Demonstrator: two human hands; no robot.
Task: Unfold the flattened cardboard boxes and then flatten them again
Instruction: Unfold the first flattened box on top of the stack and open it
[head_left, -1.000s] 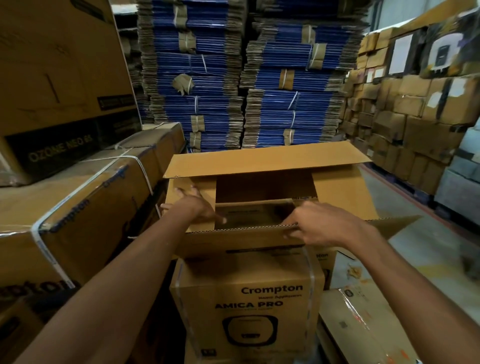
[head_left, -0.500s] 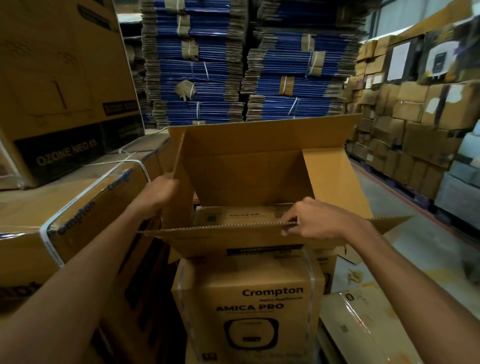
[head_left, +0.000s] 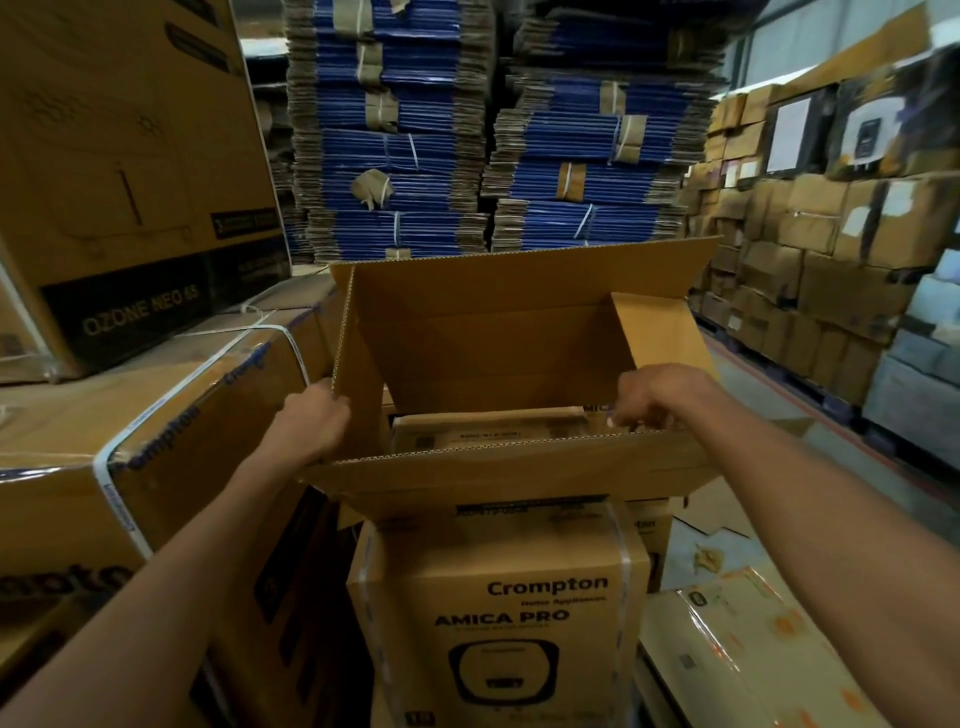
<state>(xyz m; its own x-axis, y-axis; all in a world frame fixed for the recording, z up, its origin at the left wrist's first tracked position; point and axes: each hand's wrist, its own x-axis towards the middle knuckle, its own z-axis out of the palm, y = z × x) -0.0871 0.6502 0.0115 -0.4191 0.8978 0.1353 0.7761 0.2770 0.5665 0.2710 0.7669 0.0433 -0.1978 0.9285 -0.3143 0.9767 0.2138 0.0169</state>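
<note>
The left hand (head_left: 317, 421) is closed on the corrugated edge of the left flap (head_left: 358, 374) of the cardboard box (head_left: 493, 353), with the fingers curled round that edge. The right hand (head_left: 649, 400) is placed at the near rim, close to the right corner, and its fingers are curled down over the edge so that the board is gripped there. The box is standing open on top of a printed carton (head_left: 498, 613), directly in front of the person. Its far flap (head_left: 519, 280) is raised, its right flap (head_left: 665, 338) is upright and its near flap (head_left: 493, 475) is folded outward. The step in hand is judged to be the opening of the box into its full shape. For this to be done well, the two sides should be pulled apart evenly, so that the walls are brought square and not skewed. The flaps should be held near their creases, because thin board is easily bent or torn at a free edge. The box should be centred on the carton, otherwise it may be tipped off toward the floor.
</note>
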